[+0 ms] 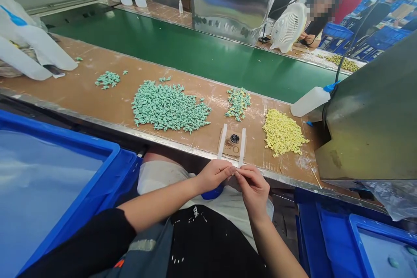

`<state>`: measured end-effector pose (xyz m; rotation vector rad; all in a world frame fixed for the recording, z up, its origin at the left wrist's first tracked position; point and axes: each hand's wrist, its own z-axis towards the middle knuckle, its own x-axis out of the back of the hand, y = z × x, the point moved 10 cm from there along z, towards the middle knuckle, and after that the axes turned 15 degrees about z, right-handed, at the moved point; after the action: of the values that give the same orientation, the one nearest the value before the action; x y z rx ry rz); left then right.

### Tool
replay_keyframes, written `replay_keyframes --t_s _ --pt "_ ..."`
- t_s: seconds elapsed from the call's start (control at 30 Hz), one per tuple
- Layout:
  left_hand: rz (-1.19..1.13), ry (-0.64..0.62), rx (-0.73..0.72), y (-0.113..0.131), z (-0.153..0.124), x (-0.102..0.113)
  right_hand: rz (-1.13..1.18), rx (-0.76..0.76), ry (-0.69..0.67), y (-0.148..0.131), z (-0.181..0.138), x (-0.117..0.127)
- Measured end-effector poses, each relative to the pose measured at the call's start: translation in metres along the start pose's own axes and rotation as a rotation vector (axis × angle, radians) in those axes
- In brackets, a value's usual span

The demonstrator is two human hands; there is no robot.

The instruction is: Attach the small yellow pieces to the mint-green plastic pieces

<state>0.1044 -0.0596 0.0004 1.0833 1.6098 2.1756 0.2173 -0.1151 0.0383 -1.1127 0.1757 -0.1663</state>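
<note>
My left hand point(217, 174) and my right hand point(253, 186) meet at the fingertips, just off the bench's front edge and above my lap. Both are pinched closed; whatever sits between the fingers is too small or hidden to make out. Just beyond them a small round pot of dark stuff point(233, 139) stands on a cardboard piece with white tape strips point(242, 147) on either side. Left of it lies a big heap of small green pieces point(171, 106). A heap of small yellow pieces point(283, 132) is to the right. Behind the pot is a small pile of mixed green and yellow pieces point(239, 103).
A green conveyor belt point(146, 43) runs behind the bench. White bottles point(311, 100) stand right and left. Blue trays point(110, 156) flank me, and a metal housing point(371, 126) rises at right. Across the belt, another person's hands point(308, 38) show beside a white fan point(288, 26).
</note>
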Motion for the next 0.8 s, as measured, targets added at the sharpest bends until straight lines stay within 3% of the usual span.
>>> replay_keyframes --t_s 0.17,0.43,0.5,0.67,0.8 --pt "-0.140 0.000 0.087 -0.008 0.001 -0.005 -0.119 0.174 -0.135 -0.018 0.007 -0.007" --pt "-0.217 -0.072 0.069 -0.007 0.008 -0.001 -0.213 0.217 -0.307 -0.021 0.028 -0.018" --pt "-0.217 -0.002 0.058 -0.010 0.011 0.008 -0.233 0.236 -0.296 -0.019 0.039 -0.013" --pt "-0.209 0.408 0.112 -0.034 0.015 0.056 -0.368 0.220 -0.259 -0.001 0.083 0.006" --pt "-0.297 0.429 0.105 -0.046 0.024 0.062 -0.463 0.199 -0.397 0.014 0.106 0.001"
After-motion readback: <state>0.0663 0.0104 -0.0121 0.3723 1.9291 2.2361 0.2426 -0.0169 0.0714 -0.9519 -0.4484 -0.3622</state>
